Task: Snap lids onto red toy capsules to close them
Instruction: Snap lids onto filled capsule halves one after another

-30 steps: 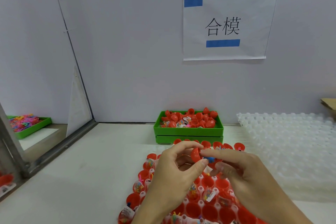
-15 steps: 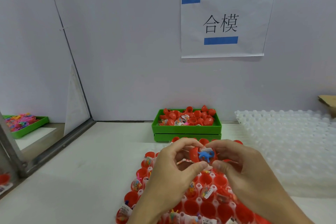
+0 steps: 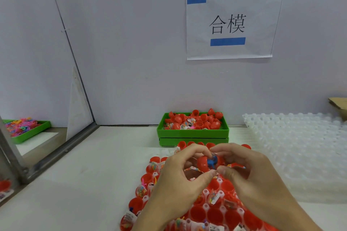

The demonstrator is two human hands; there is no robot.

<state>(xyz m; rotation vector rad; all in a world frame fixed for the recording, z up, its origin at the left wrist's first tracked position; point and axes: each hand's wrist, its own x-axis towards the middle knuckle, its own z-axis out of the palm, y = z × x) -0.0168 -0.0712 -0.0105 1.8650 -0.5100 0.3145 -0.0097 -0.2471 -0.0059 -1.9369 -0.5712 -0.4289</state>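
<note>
My left hand (image 3: 180, 182) pinches a red capsule lid (image 3: 202, 163) between thumb and fingers. My right hand (image 3: 249, 178) pinches the other red capsule half (image 3: 220, 161), mostly hidden, with a small blue toy (image 3: 212, 161) showing in the gap between the two halves. Both hands hover above a tray (image 3: 206, 207) of open red capsule halves, some holding small wrapped toys. A green bin (image 3: 193, 133) behind the tray holds several loose red capsule lids (image 3: 195, 121).
A white empty cell tray (image 3: 296, 148) lies to the right. Another green bin (image 3: 28, 133) of colourful toys sits far left behind a metal-framed partition (image 3: 62, 155). A paper sign (image 3: 231, 22) hangs on the back wall. A cardboard piece (image 3: 338, 103) shows at the right edge.
The two hands have drawn closer together and the red halves are nearer each other around the blue toy. The camera view shifted slightly upward.
</note>
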